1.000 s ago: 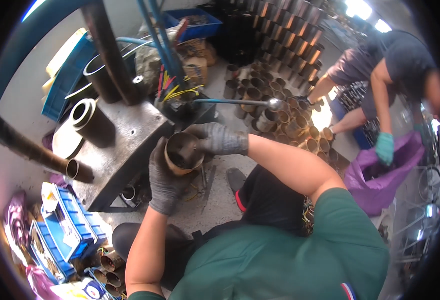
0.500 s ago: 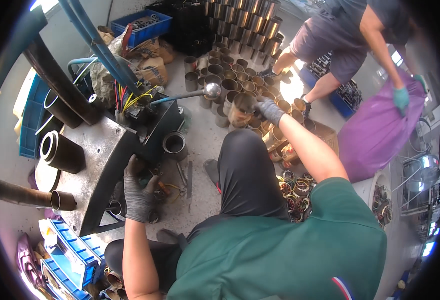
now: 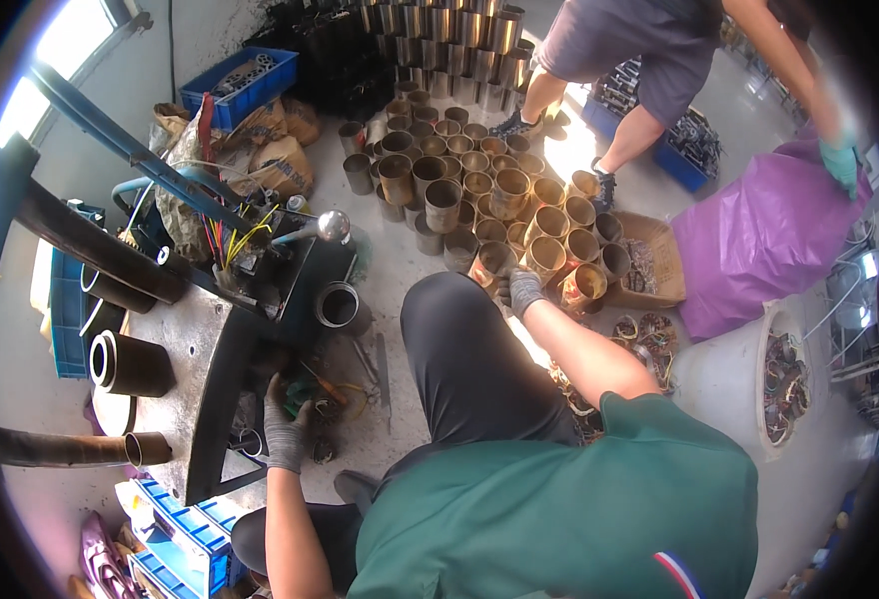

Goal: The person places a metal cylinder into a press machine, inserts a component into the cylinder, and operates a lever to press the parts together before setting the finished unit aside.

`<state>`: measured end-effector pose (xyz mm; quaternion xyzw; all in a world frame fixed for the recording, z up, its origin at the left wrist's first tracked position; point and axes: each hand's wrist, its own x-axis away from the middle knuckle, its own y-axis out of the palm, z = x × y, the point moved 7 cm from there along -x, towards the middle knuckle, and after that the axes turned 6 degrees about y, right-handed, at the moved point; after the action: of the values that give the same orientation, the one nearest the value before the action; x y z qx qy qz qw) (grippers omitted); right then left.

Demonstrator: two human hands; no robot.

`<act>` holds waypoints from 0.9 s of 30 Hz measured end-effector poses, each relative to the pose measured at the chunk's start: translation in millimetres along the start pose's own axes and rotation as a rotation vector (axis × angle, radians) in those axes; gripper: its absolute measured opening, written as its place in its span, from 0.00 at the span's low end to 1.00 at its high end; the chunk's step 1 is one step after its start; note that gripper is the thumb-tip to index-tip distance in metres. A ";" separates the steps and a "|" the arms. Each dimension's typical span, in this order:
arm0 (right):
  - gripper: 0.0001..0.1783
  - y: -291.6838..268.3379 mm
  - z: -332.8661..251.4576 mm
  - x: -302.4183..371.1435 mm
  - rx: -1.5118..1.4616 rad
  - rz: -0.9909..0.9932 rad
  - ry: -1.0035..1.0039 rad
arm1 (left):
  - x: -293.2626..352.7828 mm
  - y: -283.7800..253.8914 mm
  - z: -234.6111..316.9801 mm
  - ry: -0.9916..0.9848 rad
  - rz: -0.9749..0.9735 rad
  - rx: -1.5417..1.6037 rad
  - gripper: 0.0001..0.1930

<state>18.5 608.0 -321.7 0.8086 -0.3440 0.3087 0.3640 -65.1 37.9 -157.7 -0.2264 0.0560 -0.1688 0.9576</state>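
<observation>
Right hand (image 3: 525,290) grabs a brassy, open-topped metal cylinder (image 3: 492,262) just left; left hand (image 3: 285,434) clenched near the machine base (image 3: 210,369).

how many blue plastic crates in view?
4, perhaps more hidden: one blue crate top left by the wall, one left behind the machine, one bottom left, one by the other person's legs.

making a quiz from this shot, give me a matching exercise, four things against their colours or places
Things:
1 left hand
2 right hand
3 bag
4 crate

Matches:
a purple, far right
b blue, top left by the wall
c on a brass sleeve on the floor
d low beside the metal stand

Pairs: 1-d, 2-c, 3-a, 4-b
</observation>
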 end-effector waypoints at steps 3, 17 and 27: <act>0.08 -2.0 -11.8 -36.7 0.091 0.426 -0.264 | 2.5 3.2 -12.8 -0.041 -0.029 0.027 0.42; 0.33 16.2 -80.3 -99.1 0.024 1.055 -0.148 | 12.8 0.3 -15.7 0.017 -0.031 -0.094 0.43; 0.17 122.4 -26.3 -68.6 0.559 -0.175 -0.097 | -10.3 -59.5 93.5 0.105 0.179 0.269 0.37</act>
<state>-122.9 590.8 -312.7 0.9179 -0.1917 0.3199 0.1357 -75.3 30.3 -47.1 -0.0813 0.1029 -0.1004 0.9863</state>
